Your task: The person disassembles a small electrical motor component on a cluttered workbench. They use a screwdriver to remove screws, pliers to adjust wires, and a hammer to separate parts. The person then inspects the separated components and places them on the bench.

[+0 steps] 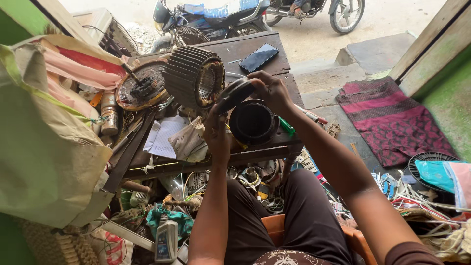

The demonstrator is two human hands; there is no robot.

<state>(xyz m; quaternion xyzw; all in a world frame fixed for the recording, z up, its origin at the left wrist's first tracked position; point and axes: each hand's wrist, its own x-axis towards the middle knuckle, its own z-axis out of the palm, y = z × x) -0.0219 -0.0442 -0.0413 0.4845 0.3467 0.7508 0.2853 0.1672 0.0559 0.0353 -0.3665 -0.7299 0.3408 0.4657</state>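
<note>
Our right hand (pixel 271 90) has its fingers curled over the upper rim of a dark round cover (pixel 234 94), gripping it and holding it tilted just above the black cylindrical housing (pixel 253 122). Our left hand (pixel 216 131) comes up from below, fingers closed against the cover's lower edge and the housing's side, steadying both. The housing sits at the near edge of the cluttered desk (pixel 272 61). Just behind it lies a ribbed motor stator (pixel 194 76) on its side, with a rotor disc (pixel 143 88) further left and a phone (pixel 258 57) beyond. We judge the main risk is the cover slipping from the tilted grip, or the housing being nudged off the desk edge into the loose parts and wires below.
</note>
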